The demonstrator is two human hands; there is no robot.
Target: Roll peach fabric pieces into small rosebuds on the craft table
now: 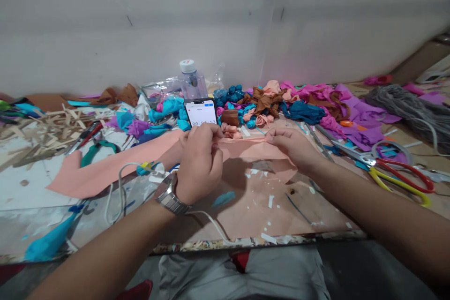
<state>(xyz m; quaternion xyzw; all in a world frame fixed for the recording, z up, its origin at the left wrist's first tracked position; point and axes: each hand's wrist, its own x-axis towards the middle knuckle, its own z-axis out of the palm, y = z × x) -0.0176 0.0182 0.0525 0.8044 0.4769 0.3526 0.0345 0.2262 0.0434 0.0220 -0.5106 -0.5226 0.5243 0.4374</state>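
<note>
A long strip of peach crepe paper point(119, 168) stretches across the table in front of me, its left end lying flat and its right end lifted. My left hand point(202, 154), with a metal watch at the wrist, is closed on the strip's upper edge. At the strip's right part, my right hand point(291, 143) pinches the same edge between thumb and fingers. Between the hands the edge looks folded over into a narrow band. Just behind my left hand a phone point(201, 111) stands upright, showing a timer.
Rolled and crumpled paper pieces point(267, 103) in several colours lie along the wall. A bottle point(192, 82) stands behind the phone. Scissors with red and yellow handles point(401, 178) lie at right, green-handled pliers point(98, 150) and wood sticks point(52, 126) at left. A white cable point(119, 192) loops near my left wrist.
</note>
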